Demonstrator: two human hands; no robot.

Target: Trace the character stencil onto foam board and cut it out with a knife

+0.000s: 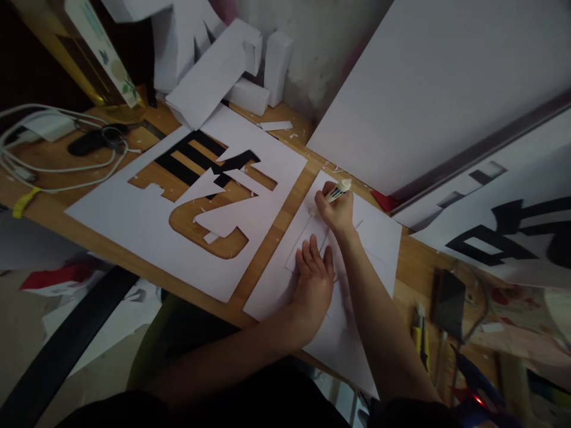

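At the left a white cable (pixel 40 190) lies in loose loops, with keys (pixel 84 143) among them and a bottle (pixel 102 65) standing on the far side, all apparently pushed aside to leave working room. Next comes the cut sheet (pixel 256 217), flat on the table (pixel 273 238); dark strips (pixel 172 163) and bare table show through its openings. At its far edge white paper forms (pixel 214 71) are heaped towards the wall (pixel 319 68), perhaps stacked there to be out of the way. Across a strip of table lies the plain sheet (pixel 379 238), directly before the person, where both hands can reach it. The left hand (pixel 314 291) rests on it palm down, fingers extended and close together, gripping nothing, probably to stop the paper sliding. Just to its far side, the right hand (pixel 339 211) has its fingers closed round a pen (pixel 339 189), slanted as for writing; whether the tip touches paper is hard to make out. To the right, a knife (pixel 422 336) lies near, likely within easy reach, while a large white panel (pixel 428 101) and a black-lettered sheet (pixel 482 244) take up the far right.
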